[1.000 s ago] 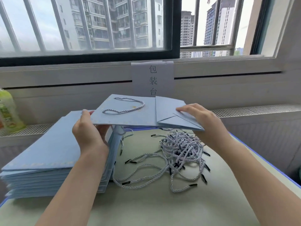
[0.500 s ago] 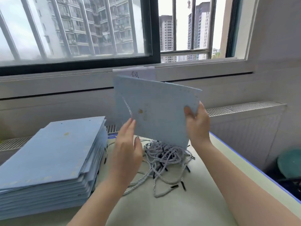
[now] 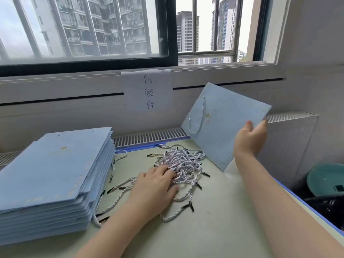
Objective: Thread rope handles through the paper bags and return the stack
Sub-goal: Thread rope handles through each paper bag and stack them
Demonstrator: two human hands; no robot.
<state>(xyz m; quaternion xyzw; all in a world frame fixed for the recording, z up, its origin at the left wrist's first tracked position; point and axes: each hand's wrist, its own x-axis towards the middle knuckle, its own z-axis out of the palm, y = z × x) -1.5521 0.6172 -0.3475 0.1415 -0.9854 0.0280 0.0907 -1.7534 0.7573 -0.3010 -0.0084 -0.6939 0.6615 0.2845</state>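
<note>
one pale-blue flat bag point(image 3: 229, 125) w/ rope loop point(image 3: 197, 119), tilted, in r hand point(image 3: 249, 138) grip; l hand point(image 3: 155, 185) fingers spread on rope pile point(image 3: 183, 162)

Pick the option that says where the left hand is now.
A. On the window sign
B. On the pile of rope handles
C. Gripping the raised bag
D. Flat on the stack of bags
B: the left hand lies on the rope handles, while the right hand holds the raised bag.
</note>
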